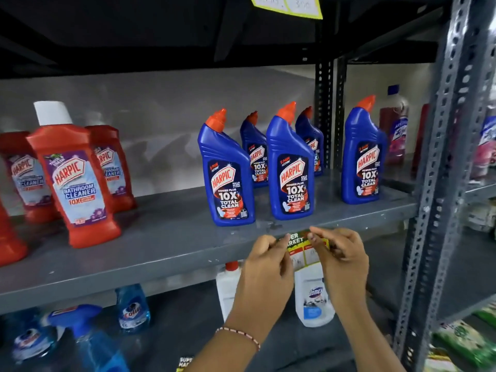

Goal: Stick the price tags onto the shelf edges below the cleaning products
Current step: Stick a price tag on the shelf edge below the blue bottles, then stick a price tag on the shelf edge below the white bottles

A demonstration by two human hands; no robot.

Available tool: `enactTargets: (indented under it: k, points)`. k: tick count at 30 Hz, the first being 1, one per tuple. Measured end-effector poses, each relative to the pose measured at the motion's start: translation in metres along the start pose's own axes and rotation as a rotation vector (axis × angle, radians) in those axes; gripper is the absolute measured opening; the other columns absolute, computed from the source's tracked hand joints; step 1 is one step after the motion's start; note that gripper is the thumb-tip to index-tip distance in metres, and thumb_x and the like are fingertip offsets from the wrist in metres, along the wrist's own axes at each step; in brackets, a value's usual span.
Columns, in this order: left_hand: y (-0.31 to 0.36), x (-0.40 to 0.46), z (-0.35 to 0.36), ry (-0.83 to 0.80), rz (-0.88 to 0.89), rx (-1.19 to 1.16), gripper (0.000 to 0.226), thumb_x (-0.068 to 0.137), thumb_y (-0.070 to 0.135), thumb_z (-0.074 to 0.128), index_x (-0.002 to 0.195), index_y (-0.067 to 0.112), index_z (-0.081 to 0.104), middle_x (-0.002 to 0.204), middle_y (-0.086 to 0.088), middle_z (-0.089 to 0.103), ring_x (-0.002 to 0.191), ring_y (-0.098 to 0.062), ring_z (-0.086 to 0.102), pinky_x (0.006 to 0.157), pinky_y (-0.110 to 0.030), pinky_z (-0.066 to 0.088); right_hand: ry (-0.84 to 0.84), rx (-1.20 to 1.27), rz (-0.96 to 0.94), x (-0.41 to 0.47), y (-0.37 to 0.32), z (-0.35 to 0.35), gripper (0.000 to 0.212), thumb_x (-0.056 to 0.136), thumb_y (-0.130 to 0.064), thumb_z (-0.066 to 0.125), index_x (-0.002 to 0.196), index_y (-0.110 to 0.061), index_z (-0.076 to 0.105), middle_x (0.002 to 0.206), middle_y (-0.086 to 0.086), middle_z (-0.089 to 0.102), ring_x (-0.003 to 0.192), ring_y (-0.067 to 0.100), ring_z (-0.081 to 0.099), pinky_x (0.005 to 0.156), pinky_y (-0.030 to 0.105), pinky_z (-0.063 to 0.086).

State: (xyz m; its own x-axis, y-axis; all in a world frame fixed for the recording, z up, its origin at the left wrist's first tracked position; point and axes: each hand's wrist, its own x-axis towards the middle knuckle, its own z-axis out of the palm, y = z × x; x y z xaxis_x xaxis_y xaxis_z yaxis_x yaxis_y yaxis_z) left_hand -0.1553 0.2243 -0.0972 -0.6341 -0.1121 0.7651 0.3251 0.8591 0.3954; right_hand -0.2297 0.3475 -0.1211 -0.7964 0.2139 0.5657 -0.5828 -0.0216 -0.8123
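Both our hands are up at the lower middle of the frame, working one price tag (306, 247) against the shelf edge (161, 260) right under the blue Harpic bottles (291, 167). Our left hand (264, 267) has its fingers curled in, pinching the tag's left end, and our right hand (342, 257) is pinched on the right end, so neither is spread wide. It's a bit blurry, so we can't tell if the tag is actually stuck down yet or just held there. Biggest risk we'd guess: it goes on crooked, or only the top strip grabs and the lower half flaps loose over the white Domex bottle (314, 296) below. Also the grey edge looks scuffed near the tag, which might weaken the stick. Pressing too high could nudge the front bottles, which stand close to the lip.
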Motion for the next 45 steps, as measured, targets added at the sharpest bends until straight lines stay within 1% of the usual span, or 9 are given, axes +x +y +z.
enactTargets:
  k: [4, 10, 14, 18, 21, 28, 35, 40, 45]
  points:
    - [-0.011, 0.012, -0.007, 0.052, -0.006, 0.053, 0.019, 0.084, 0.018, 0.067, 0.101, 0.02, 0.074, 0.078, 0.001, 0.072, 0.066, -0.001, 0.057, 0.067, -0.005, 0.042, 0.031, -0.002, -0.04, -0.001, 0.003, 0.0, 0.029, 0.079, -0.008, 0.076, 0.089, -0.035, 0.073, 0.105, 0.008, 0.058, 0.093, 0.015, 0.065, 0.074, 0.01, 0.055]
    - [-0.02, 0.002, -0.018, 0.08, -0.024, -0.059, 0.022, 0.086, 0.011, 0.063, 0.104, 0.017, 0.074, 0.088, 0.002, 0.078, 0.072, 0.0, 0.064, 0.072, -0.01, 0.052, 0.241, 0.061, 0.077, -0.004, 0.015, 0.002, 0.005, 0.086, -0.022, 0.073, 0.089, -0.022, 0.069, 0.097, 0.009, 0.069, 0.083, 0.018, 0.067, 0.074, 0.022, 0.054]
    - [-0.048, -0.034, -0.026, -0.061, -0.191, -0.255, 0.022, 0.086, 0.012, 0.062, 0.101, 0.023, 0.074, 0.066, 0.022, 0.066, 0.059, 0.007, 0.059, 0.067, -0.026, 0.059, 0.323, 0.087, 0.282, -0.025, 0.034, 0.005, 0.002, 0.093, -0.019, 0.063, 0.094, -0.017, 0.064, 0.091, 0.001, 0.067, 0.082, 0.015, 0.063, 0.076, 0.032, 0.054]
    - [-0.109, -0.091, -0.035, -0.159, -0.506, -0.243, 0.022, 0.083, 0.006, 0.066, 0.094, 0.023, 0.076, 0.07, 0.016, 0.073, 0.062, -0.001, 0.067, 0.074, -0.034, 0.061, 0.076, 0.042, 0.447, -0.079, 0.071, 0.025, 0.006, 0.094, -0.012, 0.062, 0.097, -0.016, 0.066, 0.093, 0.004, 0.068, 0.087, 0.02, 0.062, 0.083, 0.036, 0.051]
    - [-0.166, -0.138, -0.048, -0.305, -0.69, -0.047, 0.023, 0.081, 0.009, 0.066, 0.098, 0.021, 0.075, 0.096, 0.005, 0.077, 0.077, 0.006, 0.065, 0.086, -0.019, 0.052, -0.26, -0.105, 0.53, -0.134, 0.095, 0.049, 0.01, 0.092, -0.011, 0.065, 0.097, -0.02, 0.067, 0.092, 0.002, 0.071, 0.087, 0.019, 0.067, 0.078, 0.035, 0.053]
    - [-0.246, -0.209, -0.053, -0.575, -0.85, 0.23, 0.022, 0.08, 0.018, 0.057, 0.099, 0.013, 0.067, 0.103, -0.016, 0.073, 0.098, -0.035, 0.066, 0.076, -0.036, 0.047, -0.78, -0.452, 0.584, -0.22, 0.141, 0.113, 0.027, 0.087, -0.017, 0.071, 0.113, -0.01, 0.066, 0.105, 0.006, 0.071, 0.101, 0.025, 0.066, 0.08, 0.027, 0.05]
    - [-0.282, -0.198, -0.013, -0.336, -1.231, -0.183, 0.06, 0.079, 0.017, 0.071, 0.134, 0.011, 0.048, 0.115, -0.009, 0.068, 0.107, -0.024, 0.064, 0.097, -0.042, 0.051, -0.894, -0.748, 0.432, -0.232, 0.171, 0.154, 0.06, 0.074, -0.023, 0.079, 0.13, -0.022, 0.057, 0.131, 0.008, 0.06, 0.119, 0.034, 0.054, 0.095, 0.044, 0.049]
    - [-0.284, -0.19, -0.012, -0.232, -1.277, -0.091, 0.026, 0.076, 0.015, 0.075, 0.1, 0.004, 0.073, 0.107, -0.015, 0.074, 0.104, -0.027, 0.067, 0.097, -0.039, 0.051, -0.861, -0.706, 0.439, -0.235, 0.175, 0.152, 0.064, 0.07, -0.021, 0.083, 0.129, -0.026, 0.058, 0.129, 0.005, 0.063, 0.119, 0.032, 0.056, 0.097, 0.048, 0.05]
    - [-0.264, -0.18, -0.024, -0.237, -1.211, -0.148, 0.018, 0.078, 0.014, 0.074, 0.094, 0.006, 0.072, 0.09, -0.015, 0.075, 0.077, -0.027, 0.069, 0.077, -0.035, 0.056, -0.71, -0.38, 0.644, -0.229, 0.166, 0.133, 0.05, 0.077, -0.004, 0.077, 0.118, -0.031, 0.066, 0.095, -0.001, 0.071, 0.094, 0.022, 0.068, 0.083, 0.034, 0.057]
